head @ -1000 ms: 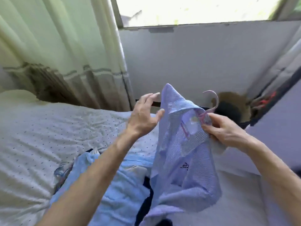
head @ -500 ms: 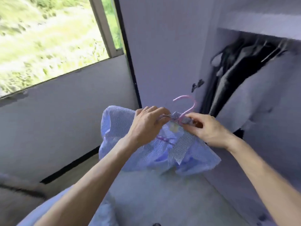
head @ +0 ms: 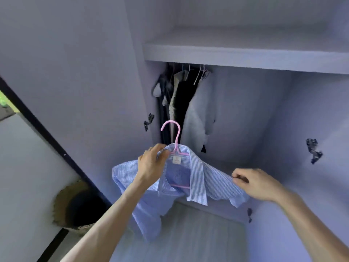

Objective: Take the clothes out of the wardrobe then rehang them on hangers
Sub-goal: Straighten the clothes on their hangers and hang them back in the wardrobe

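Observation:
A blue-and-white striped shirt (head: pixel 211 180) hangs on a pink hanger (head: pixel 174 138), held up in front of the open wardrobe (head: pixel 245 110). My left hand (head: pixel 151 163) grips the shirt's collar at the hanger's neck. My right hand (head: pixel 258 183) pinches the shirt's right shoulder. The hanger's hook points up, below the row of hanging clothes (head: pixel 181 103).
Dark and grey garments hang on hangers at the left of the wardrobe rail, under a shelf (head: pixel 245 55). Free rail room lies to their right. The wardrobe doors stand open with hinges (head: pixel 313 153) showing. A round woven basket (head: pixel 75 205) sits on the floor at lower left.
My view swung from the bed and window to the wardrobe. The shirt now sits spread on the hanger. My right hand moved from the hanger neck out to the shirt's right shoulder.

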A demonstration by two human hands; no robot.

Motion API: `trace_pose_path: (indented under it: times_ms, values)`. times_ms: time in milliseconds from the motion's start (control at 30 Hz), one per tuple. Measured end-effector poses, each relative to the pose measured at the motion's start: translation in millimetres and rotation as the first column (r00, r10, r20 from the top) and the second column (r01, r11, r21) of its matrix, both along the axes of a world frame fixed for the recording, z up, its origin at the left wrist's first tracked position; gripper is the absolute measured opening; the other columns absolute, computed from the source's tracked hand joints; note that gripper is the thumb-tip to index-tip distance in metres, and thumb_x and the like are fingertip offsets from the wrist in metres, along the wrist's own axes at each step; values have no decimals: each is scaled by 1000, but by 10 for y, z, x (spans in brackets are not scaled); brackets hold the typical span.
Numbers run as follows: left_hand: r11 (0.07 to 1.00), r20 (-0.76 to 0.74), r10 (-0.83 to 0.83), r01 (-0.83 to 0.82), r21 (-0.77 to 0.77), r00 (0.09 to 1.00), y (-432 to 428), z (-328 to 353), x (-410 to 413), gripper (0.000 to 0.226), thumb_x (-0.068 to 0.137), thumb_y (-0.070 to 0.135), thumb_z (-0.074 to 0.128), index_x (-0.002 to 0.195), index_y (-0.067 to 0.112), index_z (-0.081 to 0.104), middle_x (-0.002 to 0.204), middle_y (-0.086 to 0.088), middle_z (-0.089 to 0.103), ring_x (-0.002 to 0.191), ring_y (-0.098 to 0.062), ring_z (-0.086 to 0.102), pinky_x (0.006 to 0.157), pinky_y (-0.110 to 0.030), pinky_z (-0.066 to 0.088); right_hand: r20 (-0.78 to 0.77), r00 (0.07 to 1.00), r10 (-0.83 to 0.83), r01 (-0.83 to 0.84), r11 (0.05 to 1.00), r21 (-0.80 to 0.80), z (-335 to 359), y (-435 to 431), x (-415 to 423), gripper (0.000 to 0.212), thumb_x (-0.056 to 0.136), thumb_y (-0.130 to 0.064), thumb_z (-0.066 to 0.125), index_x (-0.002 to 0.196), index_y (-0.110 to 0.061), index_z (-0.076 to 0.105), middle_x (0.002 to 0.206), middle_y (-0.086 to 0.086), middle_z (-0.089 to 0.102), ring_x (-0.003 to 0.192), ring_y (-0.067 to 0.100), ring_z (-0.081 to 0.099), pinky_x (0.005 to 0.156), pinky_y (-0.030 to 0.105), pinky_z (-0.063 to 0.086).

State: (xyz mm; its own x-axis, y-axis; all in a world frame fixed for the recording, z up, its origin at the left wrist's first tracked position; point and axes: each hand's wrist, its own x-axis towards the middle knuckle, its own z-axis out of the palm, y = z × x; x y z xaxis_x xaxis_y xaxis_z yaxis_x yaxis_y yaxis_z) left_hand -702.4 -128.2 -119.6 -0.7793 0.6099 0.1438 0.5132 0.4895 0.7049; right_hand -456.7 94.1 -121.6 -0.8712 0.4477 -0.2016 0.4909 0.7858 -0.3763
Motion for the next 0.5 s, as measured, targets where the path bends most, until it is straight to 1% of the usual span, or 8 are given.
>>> trace_pose_path:
  times_ms: [67, 133, 167, 233, 333, 367, 433, 500]
  values:
    - [996, -31, -86, 85, -30, 996, 209, -68, -39, 24, 102, 34, 51, 120, 25, 65, 100, -1, 65, 96, -25, 57, 97, -45, 42, 27, 999, -25, 30, 980, -195, 48, -52, 178, 15, 96, -25, 60, 86, -36, 61, 76, -15, 65, 69, 4, 54, 71, 17, 45]
    - [983, -55, -177, 174, -58, 983, 431, -130, -38, 24, 102, 36, 51, 119, 28, 65, 98, 2, 61, 98, -26, 57, 94, -43, 42, 53, 997, -48, 63, 935, -348, 80, -131, 343, 13, 97, -19, 60, 100, -29, 66, 88, -4, 69, 78, 9, 58, 82, 30, 51]
    - [974, -61, -222, 218, -64, 973, 543, -158, -23, 23, 102, 36, 51, 119, 30, 65, 96, 4, 59, 99, -25, 56, 94, -42, 42, 51, 996, -67, 82, 908, -410, 90, -168, 425, 13, 97, -16, 60, 103, -25, 66, 88, 2, 68, 77, 11, 57, 79, 33, 51]
    - [952, -49, -305, 301, -61, 951, 758, -210, 19, 23, 102, 37, 51, 118, 30, 66, 97, 6, 57, 102, -25, 55, 95, -41, 43, 34, 989, -142, 139, 842, -520, 85, -234, 580, 10, 98, -11, 58, 104, -15, 64, 85, 5, 62, 74, 13, 52, 67, 29, 46]
    - [886, -59, -450, 437, -155, 891, 1024, -257, 60, 30, 104, 37, 46, 129, 29, 61, 122, 2, 62, 117, -26, 55, 102, -42, 41, 3, 967, -254, 202, 760, -618, 35, -377, 750, 9, 99, -7, 57, 106, -2, 61, 83, 6, 57, 64, 10, 45, 58, 19, 38]
    - [850, -60, -500, 476, -225, 864, 1084, -260, 69, 35, 105, 38, 43, 136, 31, 55, 135, 2, 57, 124, -27, 52, 107, -43, 38, -12, 958, -285, 213, 741, -636, 4, -426, 780, 10, 99, -6, 57, 106, 0, 61, 83, 7, 55, 61, 9, 43, 56, 18, 37]
    - [774, -26, -563, 515, -368, 826, 1149, -259, 65, 46, 105, 40, 38, 151, 36, 36, 157, 6, 36, 138, -27, 40, 116, -46, 28, -39, 941, -337, 226, 709, -668, -82, -521, 797, 9, 98, -3, 57, 105, 3, 60, 83, 8, 54, 60, 9, 43, 56, 18, 37]
    - [721, -4, -575, 505, -475, 818, 1158, -221, 15, 56, 104, 42, 37, 157, 36, 19, 166, 7, 14, 148, -27, 25, 121, -49, 16, -61, 920, -387, 240, 681, -691, -190, -602, 767, 9, 97, -1, 57, 103, 7, 58, 78, 8, 51, 56, 9, 43, 55, 18, 39]
